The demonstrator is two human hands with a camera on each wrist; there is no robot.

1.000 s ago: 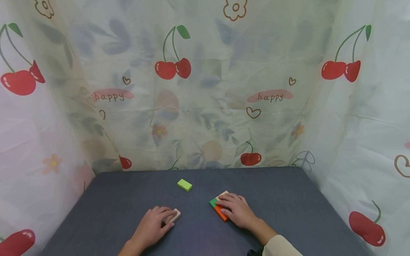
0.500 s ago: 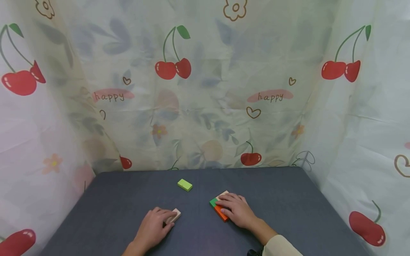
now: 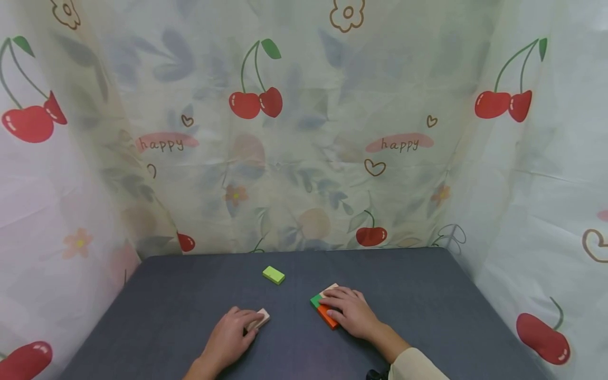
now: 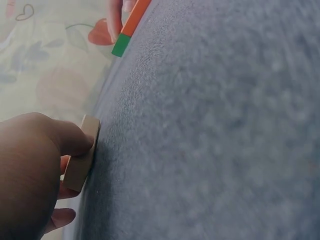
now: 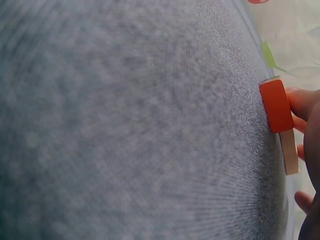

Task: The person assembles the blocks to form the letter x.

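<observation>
In the head view my left hand [image 3: 230, 335] pinches a plain wooden block [image 3: 261, 316] on the dark tabletop. The left wrist view shows the thumb on the near side of this wooden block [image 4: 79, 167] and fingers on its far side. To the right, my right hand [image 3: 351, 314] rests its fingers over a group of blocks. An orange block [image 3: 326, 316], a green block [image 3: 315, 301] and a pale wooden piece [image 3: 332, 286] lie against each other there, partly covered. In the right wrist view the thumb lies on the orange block [image 5: 276, 106].
A lime-green block [image 3: 274, 275] lies by itself farther back, between the two hands. The dark cloth-covered table [image 3: 404, 285] ends at a patterned curtain [image 3: 304, 174], which hangs behind it and along both sides.
My left hand has shifted slightly to the right with the wooden block. My right hand and the blocks under it have stayed in place.
</observation>
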